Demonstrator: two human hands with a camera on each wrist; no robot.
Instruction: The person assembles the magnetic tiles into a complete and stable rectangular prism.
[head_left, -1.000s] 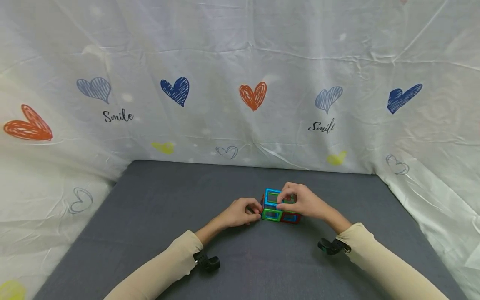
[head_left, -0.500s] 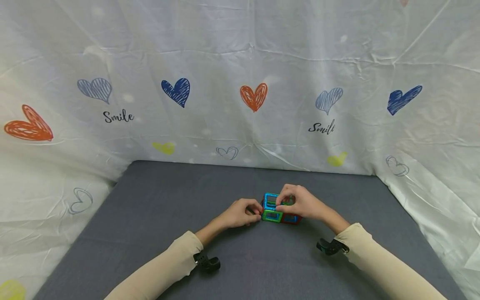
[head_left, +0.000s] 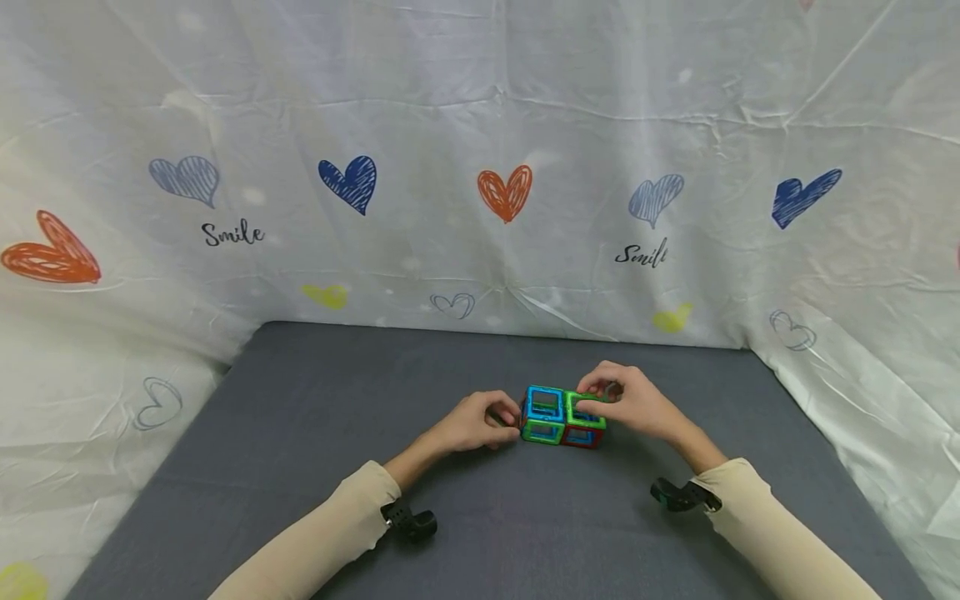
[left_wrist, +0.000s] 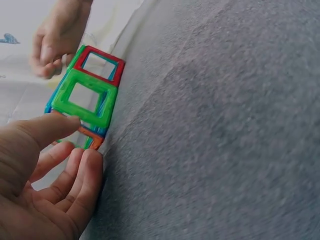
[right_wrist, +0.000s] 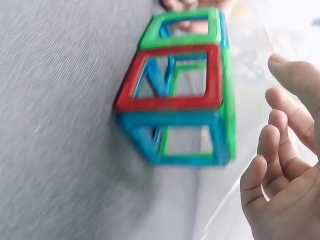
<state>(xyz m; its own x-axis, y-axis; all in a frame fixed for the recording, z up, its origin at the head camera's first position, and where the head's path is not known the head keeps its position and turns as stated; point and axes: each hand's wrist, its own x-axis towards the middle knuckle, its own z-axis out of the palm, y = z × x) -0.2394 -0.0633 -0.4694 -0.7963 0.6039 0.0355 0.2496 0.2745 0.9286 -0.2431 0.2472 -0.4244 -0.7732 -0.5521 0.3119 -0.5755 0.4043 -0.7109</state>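
A box (head_left: 564, 419) of magnetic tiles, two cubes side by side, sits on the grey tabletop. From the head view its top shows a blue tile (head_left: 546, 389) and a green tile (head_left: 572, 408); the front has a green tile (left_wrist: 86, 112) and a red tile (right_wrist: 214, 80). My left hand (head_left: 472, 422) is at the box's left end, thumb and fingers loosely bent by an orange tile (left_wrist: 95, 141); whether they touch it I cannot tell. Over the right end hovers my right hand (head_left: 633, 402), fingers relaxed, apart from the tiles in the right wrist view (right_wrist: 290, 172).
The grey tabletop (head_left: 322, 392) stretches around the box on every side. Behind and beside it hangs a white cloth (head_left: 420, 108) printed with hearts. A black wrist camera (head_left: 411, 522) is strapped to the left sleeve, and another black camera (head_left: 682, 495) to the right.
My right hand has moved from the middle of the top to the right, uncovering the blue and green top tiles. The blue tile, raised earlier, now lies flat. My left hand has shifted slightly left.
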